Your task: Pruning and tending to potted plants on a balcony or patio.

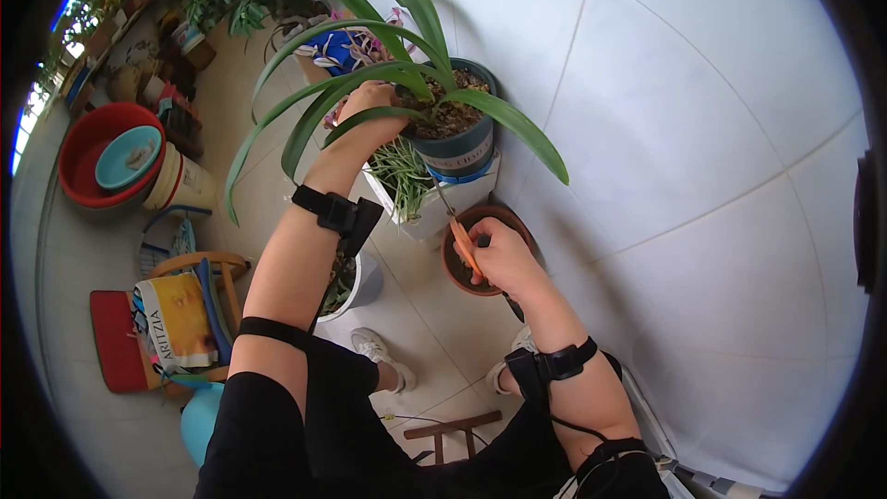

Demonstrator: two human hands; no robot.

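My right hand (pixel 502 256) holds orange-handled scissors (pixel 466 246), their metal blades pointing up towards the rim of a dark green pot (pixel 454 149). In that pot, a plant with long strap-like green leaves (pixel 388 69) grows from chunky brown soil (pixel 450 114). My left hand (pixel 374 100) is at the pot's left side among the lower leaves; its fingers are largely hidden, so whether it grips anything does not show. The pot stands in a blue saucer (pixel 461 174) on a white support. Below the scissors sits a terracotta-coloured pot (pixel 454 274) of soil.
A white planter with narrow green leaves (pixel 405 184) stands beside the green pot. The tiled wall (pixel 624 152) rises close on the right. A white pot (pixel 367 284) stands below my left forearm. Further left are a red basin (pixel 76 159) and a wooden chair (pixel 232 263) with a bag.
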